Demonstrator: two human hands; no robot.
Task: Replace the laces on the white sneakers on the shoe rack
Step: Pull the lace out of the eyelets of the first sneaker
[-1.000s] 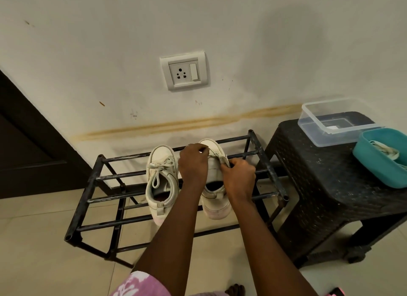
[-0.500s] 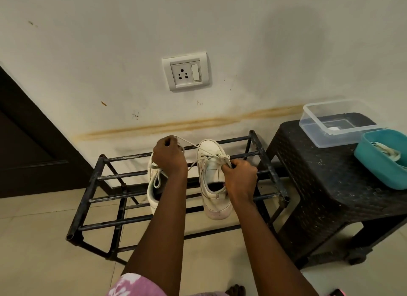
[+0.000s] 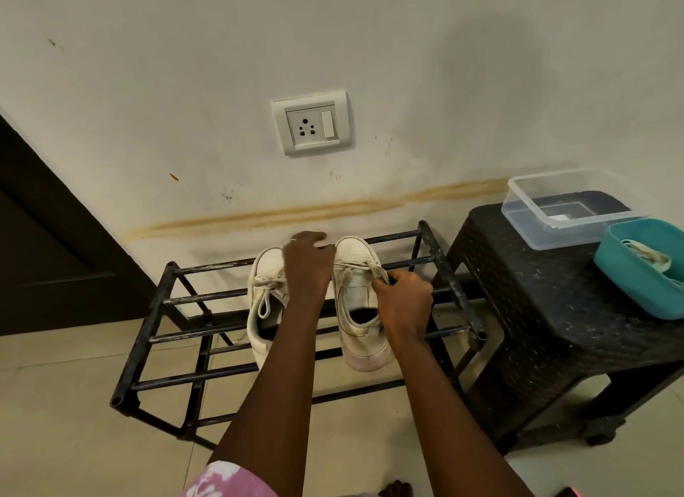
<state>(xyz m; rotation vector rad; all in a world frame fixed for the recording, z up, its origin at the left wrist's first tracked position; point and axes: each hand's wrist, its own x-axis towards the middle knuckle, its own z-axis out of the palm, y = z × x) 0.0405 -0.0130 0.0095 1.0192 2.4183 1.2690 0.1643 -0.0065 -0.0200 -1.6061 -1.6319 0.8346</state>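
1. The two white sneakers stand side by side on the top level of the black shoe rack, toes toward the wall and heels toward the person.
2. The left sneaker has its looped lace tied, with one loop hanging over the tongue.
3. The right sneaker sits just beside it. Its lace runs across the upper eyelets and stretches toward both hands.
4. The right hand rests on the outer side of the right sneaker. Its fingers are curled, and thumb and fingertips pinch the lace near the eyelets.
5. The left hand is above the gap between the two toe caps, partly covering the left sneaker. It is blurred – the fingers look bent toward the toe of the right sneaker, but I cannot tell whether they hold the lace.
6. To the right of the rack stands a black stool, close to the rack's end.
7. On the stool there is a clear container at the back and a teal container in front of it, at the picture's edge – pale spare laces lie inside the teal one.
8. On the wall above the rack are a socket plate and a long brown stain.
9. A dark door is at the left, and a pink patterned cloth shows at the bottom edge.
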